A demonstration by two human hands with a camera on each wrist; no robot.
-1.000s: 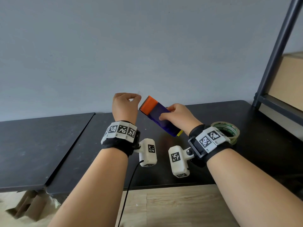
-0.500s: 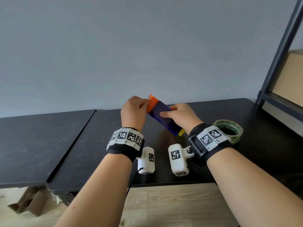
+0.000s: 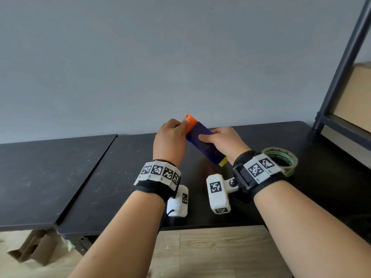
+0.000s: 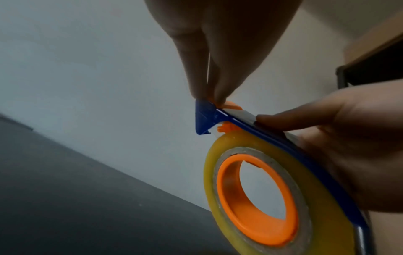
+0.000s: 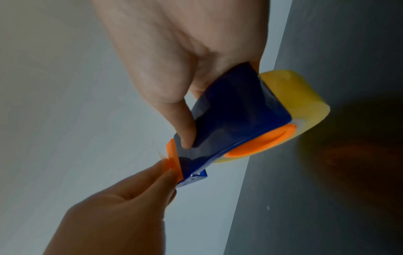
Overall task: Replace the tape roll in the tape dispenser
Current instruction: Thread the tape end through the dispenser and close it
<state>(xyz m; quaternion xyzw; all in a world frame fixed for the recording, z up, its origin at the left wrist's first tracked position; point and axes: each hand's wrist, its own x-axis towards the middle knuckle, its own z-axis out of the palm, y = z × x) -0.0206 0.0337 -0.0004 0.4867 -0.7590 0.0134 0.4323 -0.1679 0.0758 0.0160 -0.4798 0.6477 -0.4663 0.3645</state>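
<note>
My right hand (image 3: 224, 141) grips the blue tape dispenser (image 3: 202, 145) by its body above the black table (image 3: 120, 177), thumb on top. A yellowish tape roll (image 4: 210, 181) sits inside on the orange hub (image 4: 257, 229). At the dispenser's orange cutter end (image 5: 172, 155), my left hand (image 3: 170, 141) pinches the loose clear tape end between thumb and fingertip. In the right wrist view the right hand (image 5: 185, 77) wraps the dispenser (image 5: 235, 112), and the left hand (image 5: 122, 207) comes in from below. A second tape roll (image 3: 285, 159) with green print lies flat on the table behind my right wrist.
A dark metal shelf post (image 3: 341, 63) rises at the right, with a cardboard box (image 3: 355, 93) on the shelf. A second black tabletop (image 3: 40, 173) adjoins on the left, with a narrow seam between. A grey wall stands close behind. Wooden floor shows below the front edge.
My left hand, which held the tape end out to the left of the cutter, has moved right onto the orange end. The right hand keeps its grip on the dispenser.
</note>
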